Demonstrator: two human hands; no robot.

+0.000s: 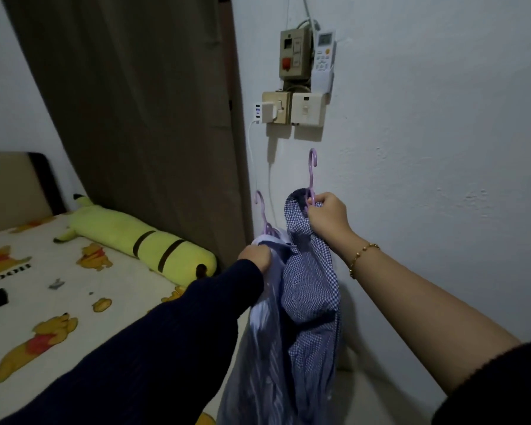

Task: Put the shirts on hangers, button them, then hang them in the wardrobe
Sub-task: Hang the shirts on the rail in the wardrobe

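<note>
**Two shirts on hangers, neither yet hung**

The right hand [327, 217] is curled tight round the neck of the right hanger [312, 170], whose hook stands up at 12 o'clock from the fist. The checked shirt [311, 289] is draped below toward 6 o'clock. The left hand [255, 258], at 8 o'clock from the right, is closed on the bunched top of the striped shirt [264, 348], at the base of the left hanger [261, 210]. That hook also rises at 12 o'clock. The two shirts are held touching, in front of the wall [442, 179].

Both shirts are judged to be on hangers, so the first step looks done. Hanging is not yet done. No wardrobe rail can be seen, and whether the brown panel [129, 118] at 10 o'clock is a wardrobe or a door cannot be told. Buttoning cannot be judged, since the fronts are bunched and no buttons can be made out. The hanger shoulders are buried in cloth, and the hems are cut off at 6 o'clock by the frame edge.
</note>
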